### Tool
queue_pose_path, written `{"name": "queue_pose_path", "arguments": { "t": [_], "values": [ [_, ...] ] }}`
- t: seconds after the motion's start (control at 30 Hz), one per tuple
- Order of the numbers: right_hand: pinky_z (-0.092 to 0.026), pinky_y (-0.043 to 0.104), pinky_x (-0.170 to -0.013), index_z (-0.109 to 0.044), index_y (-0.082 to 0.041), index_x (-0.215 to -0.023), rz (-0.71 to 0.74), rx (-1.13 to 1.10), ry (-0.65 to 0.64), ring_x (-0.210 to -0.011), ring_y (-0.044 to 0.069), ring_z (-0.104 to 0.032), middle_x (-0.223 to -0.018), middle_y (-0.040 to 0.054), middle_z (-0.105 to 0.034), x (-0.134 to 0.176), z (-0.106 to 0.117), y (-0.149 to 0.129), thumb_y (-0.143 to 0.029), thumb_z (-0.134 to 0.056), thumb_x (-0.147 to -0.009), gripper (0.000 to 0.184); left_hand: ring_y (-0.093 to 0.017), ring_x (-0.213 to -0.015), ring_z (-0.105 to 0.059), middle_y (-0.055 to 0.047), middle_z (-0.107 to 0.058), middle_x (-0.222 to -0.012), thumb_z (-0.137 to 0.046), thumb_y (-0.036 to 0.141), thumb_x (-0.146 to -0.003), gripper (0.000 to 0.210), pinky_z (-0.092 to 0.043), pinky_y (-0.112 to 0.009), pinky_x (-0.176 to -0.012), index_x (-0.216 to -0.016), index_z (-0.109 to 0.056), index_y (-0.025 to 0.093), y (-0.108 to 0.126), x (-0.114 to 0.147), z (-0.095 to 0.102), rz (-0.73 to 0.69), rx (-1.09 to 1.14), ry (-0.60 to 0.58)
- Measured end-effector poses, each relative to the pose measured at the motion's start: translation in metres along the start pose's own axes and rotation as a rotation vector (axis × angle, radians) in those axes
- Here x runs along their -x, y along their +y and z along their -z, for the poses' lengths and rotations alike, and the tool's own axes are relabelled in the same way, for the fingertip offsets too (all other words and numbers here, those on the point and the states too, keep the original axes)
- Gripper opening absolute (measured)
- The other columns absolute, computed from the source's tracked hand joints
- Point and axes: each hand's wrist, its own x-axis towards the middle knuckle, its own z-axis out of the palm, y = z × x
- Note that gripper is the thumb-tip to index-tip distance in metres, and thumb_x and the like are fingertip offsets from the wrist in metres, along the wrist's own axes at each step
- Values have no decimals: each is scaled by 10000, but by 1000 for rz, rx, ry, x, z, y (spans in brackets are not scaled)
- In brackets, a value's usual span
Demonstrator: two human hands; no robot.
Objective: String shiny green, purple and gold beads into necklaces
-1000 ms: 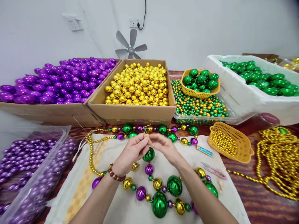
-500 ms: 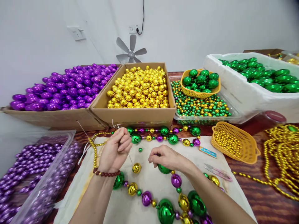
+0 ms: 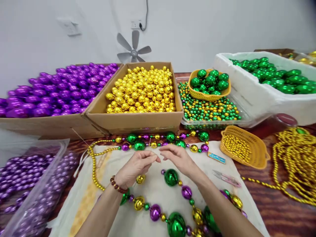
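My left hand point(image 3: 140, 166), with a bead bracelet point(image 3: 118, 185) at the wrist, is closed in a pinch over the cloth; a thin white thread point(image 3: 150, 141) shows just above its fingers. Right beside its fingertips hovers my right hand point(image 3: 179, 161), thumb and fingers apart, nothing visible between them. Under the left hand a gold bead point(image 3: 140, 179) is partly covered. The bead strand point(image 3: 155, 212) of green, purple and gold balls curves across the cloth. One end has a large green bead point(image 3: 171, 177) and a small purple bead point(image 3: 163, 171), just below my right hand.
Cardboard boxes hold purple beads point(image 3: 61, 89) and gold beads point(image 3: 145, 92). Behind right stand a yellow basket point(image 3: 209, 95) of green beads and a white foam box point(image 3: 278, 102). Thread snips point(image 3: 225, 177), a blue-labelled packet point(image 3: 216, 157) and an orange basket point(image 3: 259, 154) lie right.
Both hands have come together, the left moving right and the right rising slightly. The small loose green bead on the cloth is no longer visible. The view has shifted slightly.
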Motion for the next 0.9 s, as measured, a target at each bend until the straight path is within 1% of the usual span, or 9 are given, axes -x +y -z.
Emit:
{"name": "queue_pose_path", "arguments": {
  "t": [0.1,0.2,0.3,0.4,0.47,0.53,0.67,0.8,0.9],
  "values": [
    [-437,240,-567,-712,-208,-813,-54,-292,93,-581,122,-550,-683,-19,-625,-7,-3,-3,-324,-672,-792,124,-55,-443,-129,87,-217,-500,-634,462,-817,330,-49,-232,-435,-822,-687,136,-3,-13,-15,28,-78,-45],
    [-394,224,-505,-657,-180,-624,-104,-430,222,-500,100,-487,-564,-32,-568,-6,-2,2,-292,-720,-726,164,-56,-438,-125,89,-225,-479,-645,484,-799,353,-43,-235,-434,-818,-694,135,-9,-21,-23,50,-83,-56],
    [-375,209,-497,-626,-180,-660,-150,-503,390,-485,86,-465,-539,-47,-533,0,3,12,-346,-701,-747,202,-42,-423,-151,41,-466,-567,-622,511,-807,386,-47,-227,-414,-932,-693,152,-17,-25,-28,60,-20,-54],
    [-357,195,-466,-582,-173,-687,-217,-587,476,-462,77,-477,-552,-50,-520,8,8,22,-405,-681,-765,263,-26,-412,-179,-56,-653,-863,-555,542,-839,421,-63,-217,-402,-1008,-677,176,-25,-27,-31,77,-21,-60],
    [-350,187,-448,-564,-167,-681,-249,-620,494,-454,76,-491,-554,-47,-520,12,11,27,-421,-699,-748,295,-38,-420,-244,-82,-670,-907,-512,544,-860,428,-121,-208,-403,-911,-695,160,-31,-30,-29,67,-146,-49],
    [-350,182,-434,-550,-168,-684,-265,-645,511,-447,73,-492,-555,-50,-516,14,15,30,-443,-709,-733,322,-91,-505,-416,-86,-675,-872,-510,520,-866,420,-261,-208,-451,-776,-696,154,-35,-33,-21,-31,-336,48],
    [-377,172,-426,-533,-177,-719,-265,-667,532,-480,73,-522,-623,-50,-524,16,21,31,-470,-705,-722,339,-241,-863,-590,-76,-682,-813,-549,486,-844,375,-426,-290,-718,-657,-653,178,-34,-39,0,-233,-542,300],
    [-463,198,-472,-540,-188,-815,-268,-617,492,-560,90,-604,-836,-7,-603,16,19,30,-459,-652,-766,298,-276,-1019,-570,-84,-688,-862,-550,485,-841,385,-428,-300,-765,-596,-598,192,-23,-38,5,-274,-438,268],
    [-519,261,-519,-557,-219,-999,-268,-515,435,-622,124,-654,-1087,38,-603,15,14,27,-400,-673,-754,326,-254,-943,-576,-61,-661,-779,-543,470,-853,380,-418,-287,-741,-593,-584,196,-16,-35,0,-296,-477,233]
  ]
}}
